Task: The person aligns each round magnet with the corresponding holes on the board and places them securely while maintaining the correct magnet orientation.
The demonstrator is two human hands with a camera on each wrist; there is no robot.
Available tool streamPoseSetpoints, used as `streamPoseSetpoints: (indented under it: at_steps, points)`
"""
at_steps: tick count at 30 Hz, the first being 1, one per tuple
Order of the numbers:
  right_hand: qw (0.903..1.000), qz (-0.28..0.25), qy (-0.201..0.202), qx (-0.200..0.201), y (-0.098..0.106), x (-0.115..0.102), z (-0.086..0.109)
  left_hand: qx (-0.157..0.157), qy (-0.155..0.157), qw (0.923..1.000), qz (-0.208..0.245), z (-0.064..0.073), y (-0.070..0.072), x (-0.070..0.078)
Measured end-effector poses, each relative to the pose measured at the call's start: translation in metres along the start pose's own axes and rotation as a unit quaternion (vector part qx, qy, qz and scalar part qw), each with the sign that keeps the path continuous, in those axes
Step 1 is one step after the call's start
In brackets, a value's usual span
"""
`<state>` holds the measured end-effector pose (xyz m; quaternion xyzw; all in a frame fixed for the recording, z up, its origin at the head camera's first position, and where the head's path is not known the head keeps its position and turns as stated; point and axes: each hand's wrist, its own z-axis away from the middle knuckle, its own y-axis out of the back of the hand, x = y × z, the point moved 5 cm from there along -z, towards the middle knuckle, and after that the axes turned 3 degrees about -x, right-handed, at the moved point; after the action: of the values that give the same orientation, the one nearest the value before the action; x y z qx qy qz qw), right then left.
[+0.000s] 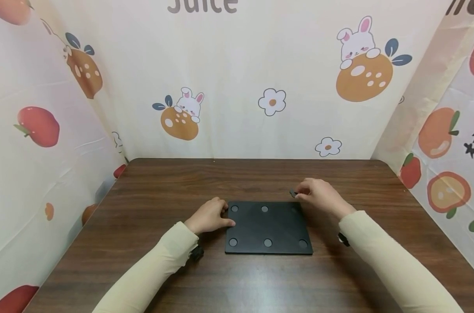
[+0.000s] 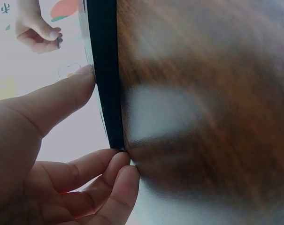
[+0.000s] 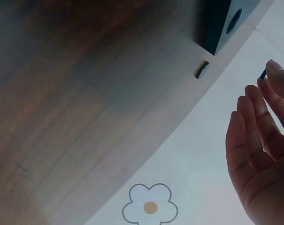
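Note:
A flat black rectangular board point(image 1: 266, 228) lies on the table, with grey round spots point(image 1: 268, 242) along its near and far edges. The spot at its far right corner looks darker than the others. My left hand point(image 1: 208, 217) holds the board's left side, its thumb on the edge and its curled fingers at the far left corner. Just beyond the far right corner, my right hand point(image 1: 322, 194) pinches a small thin dark piece point(image 3: 263, 75) between thumb and index finger. Close to the board, the right wrist view shows a small dark disc point(image 3: 203, 70) on the table.
The brown wooden table point(image 1: 174, 182) ends at a printed curtain point(image 1: 237, 78) along its back. More curtain hangs at the left and right sides. Light glares off the tabletop in front of the board.

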<state>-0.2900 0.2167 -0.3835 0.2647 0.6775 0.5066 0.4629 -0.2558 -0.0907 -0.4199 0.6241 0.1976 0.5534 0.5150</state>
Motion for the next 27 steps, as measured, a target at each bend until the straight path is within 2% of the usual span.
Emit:
streamPoseSetpoints:
  at_steps: [27]
  points:
    - [0.9989, 0.028, 0.021, -0.032, -0.021, -0.002, 0.015, -0.003, 0.002, 1.0, -0.002, 0.0, 0.001, -0.001]
